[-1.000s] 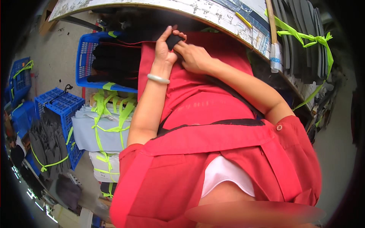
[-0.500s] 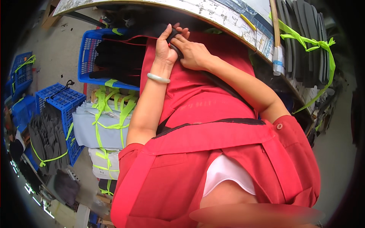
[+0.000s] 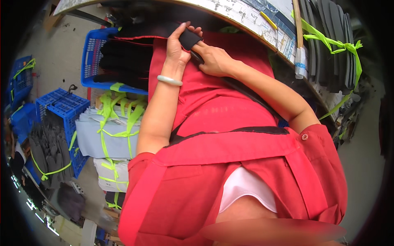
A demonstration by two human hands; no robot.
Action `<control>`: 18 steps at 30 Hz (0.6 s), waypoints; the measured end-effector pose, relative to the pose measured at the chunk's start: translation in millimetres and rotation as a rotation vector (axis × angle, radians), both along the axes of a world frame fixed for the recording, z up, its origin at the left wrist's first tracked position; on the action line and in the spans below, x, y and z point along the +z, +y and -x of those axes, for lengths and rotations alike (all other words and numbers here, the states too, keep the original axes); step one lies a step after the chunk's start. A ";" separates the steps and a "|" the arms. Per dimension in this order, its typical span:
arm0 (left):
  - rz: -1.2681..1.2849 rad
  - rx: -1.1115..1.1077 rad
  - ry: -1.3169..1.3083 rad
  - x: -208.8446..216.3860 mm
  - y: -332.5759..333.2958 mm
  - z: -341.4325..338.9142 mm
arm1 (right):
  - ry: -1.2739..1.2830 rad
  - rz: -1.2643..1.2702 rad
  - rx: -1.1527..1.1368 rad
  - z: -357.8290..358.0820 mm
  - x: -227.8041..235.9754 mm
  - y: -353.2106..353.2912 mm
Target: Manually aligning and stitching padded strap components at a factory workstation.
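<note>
My left hand (image 3: 177,48), with a pale bangle at its wrist, is closed round a black fabric strip (image 3: 190,39) above my red apron (image 3: 209,92). The strip's end lies as a small flat flap between my two hands. My right hand (image 3: 216,60) grips from the other side, its fingertips partly hidden under the flap. From my left hand, black fabric with a thin red edge (image 3: 141,37) runs left to a blue basket (image 3: 87,61). Inside that basket lie several more black fabric pieces (image 3: 123,59).
A worktable (image 3: 217,10) with a yellow cutter (image 3: 269,20) spans the far side. Grey sheets (image 3: 328,45) tied with green ribbon stand at right. Left are a tied pale-blue bundle (image 3: 102,133), a blue crate (image 3: 61,102) and tied grey pieces (image 3: 49,149).
The black strip's end has opened out into a wider flat flap between my hands. My right hand has moved slightly right; my left hand keeps its hold.
</note>
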State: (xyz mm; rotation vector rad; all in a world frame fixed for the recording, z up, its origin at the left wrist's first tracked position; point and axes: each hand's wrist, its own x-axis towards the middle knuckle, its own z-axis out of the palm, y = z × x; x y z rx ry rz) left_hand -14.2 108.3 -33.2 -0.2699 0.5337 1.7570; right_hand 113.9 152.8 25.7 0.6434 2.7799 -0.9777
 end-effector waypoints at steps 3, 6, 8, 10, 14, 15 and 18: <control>-0.098 0.028 -0.127 -12.0 1.3 2.3 | -0.209 0.018 0.018 29.5 10.4 8.6; -0.156 0.025 -0.209 -6.8 4.9 18.0 | -0.102 -0.024 0.066 41.4 -4.7 14.7; -0.202 -0.026 -0.181 -9.2 -1.7 16.3 | 0.048 -0.064 0.025 15.5 -0.8 -2.1; -0.248 -0.014 -0.146 -8.6 -6.9 6.8 | 0.093 -0.024 -0.024 -6.0 10.3 -12.2; -0.215 -0.018 -0.109 -8.4 -3.0 4.5 | -0.105 -0.037 0.006 27.0 10.7 0.8; -0.200 -0.019 -0.148 -8.7 -5.2 6.4 | -0.100 -0.050 0.007 33.2 9.3 1.6; -0.102 0.016 -0.068 12.5 -7.6 8.5 | -0.068 -0.022 -0.022 10.2 12.7 -8.6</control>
